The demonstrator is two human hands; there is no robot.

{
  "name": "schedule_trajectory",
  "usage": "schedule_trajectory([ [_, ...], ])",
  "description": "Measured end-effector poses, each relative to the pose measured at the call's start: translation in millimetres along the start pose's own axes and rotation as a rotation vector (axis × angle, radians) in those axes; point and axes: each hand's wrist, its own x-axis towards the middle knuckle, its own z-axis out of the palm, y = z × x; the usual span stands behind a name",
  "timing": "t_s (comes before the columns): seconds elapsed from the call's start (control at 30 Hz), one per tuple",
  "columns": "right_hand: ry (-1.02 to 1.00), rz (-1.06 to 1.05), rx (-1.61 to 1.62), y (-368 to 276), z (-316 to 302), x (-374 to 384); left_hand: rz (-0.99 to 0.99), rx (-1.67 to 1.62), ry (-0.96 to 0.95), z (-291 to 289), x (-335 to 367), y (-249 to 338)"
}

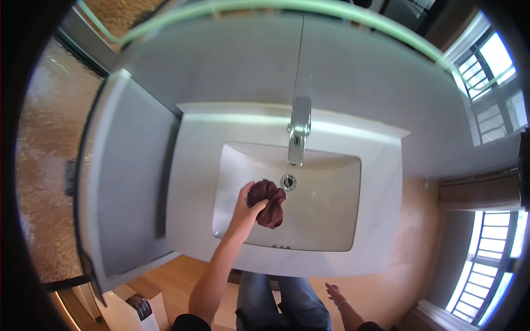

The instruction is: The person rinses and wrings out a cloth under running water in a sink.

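My left hand (247,208) is closed on a crumpled dark red cloth (268,205). It reaches into the white rectangular sink (326,220) from the front left. The cloth bunches out past my fingers, just left of and below the round metal drain (288,182). Whether it touches the sink's bottom I cannot tell. Beyond the drain, a chrome faucet (298,135) stands at the sink's back edge; no water shows from it. My right hand (335,294) hangs by my side in front of the counter, fingers loosely apart and nothing in them.
A white countertop (381,193) surrounds the sink, with a raised lip along the back. Behind it rises a large mirror (375,71) with a pale bright rim. A grey panel (135,176) borders the counter's left side. To the right is a barred window (483,265).
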Motion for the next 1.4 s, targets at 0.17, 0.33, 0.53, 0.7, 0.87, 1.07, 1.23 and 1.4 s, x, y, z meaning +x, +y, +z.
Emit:
schedule_trajectory([
  [0.17,0.029,-0.644,0.082,38.4,96.0,161.7,0.445,0.472,-0.163,-28.7,7.4,3.4],
  [0.33,-0.201,-0.487,0.096,71.1,141.1,181.0,0.717,0.697,-0.132,-47.6,4.5,-28.3],
  [0.53,-0.046,-0.927,-0.029,112.7,153.5,214.3,1.051,0.715,-0.077,-54.6,57.9,-48.4],
  [0.7,-0.136,-0.635,0.316,76.7,161.1,171.6,1.102,0.829,-0.076,-71.0,64.7,-41.6],
  [0.87,-0.023,-0.739,0.161,93.6,138.7,186.5,0.994,0.893,-0.191,-44.1,46.2,-55.0],
  [1.07,-0.017,-0.492,0.174,97.2,145.4,197.0,1.032,1.107,-0.206,-44.3,25.5,-64.1],
  [1.23,-0.048,-0.534,0.117,90.0,142.2,210.4,1.047,1.248,-0.189,-33.0,22.9,-66.1],
  [1.4,-0.126,-0.984,-0.083,88.6,113.2,214.3,1.057,1.184,-0.213,-33.2,38.2,-67.4],
])
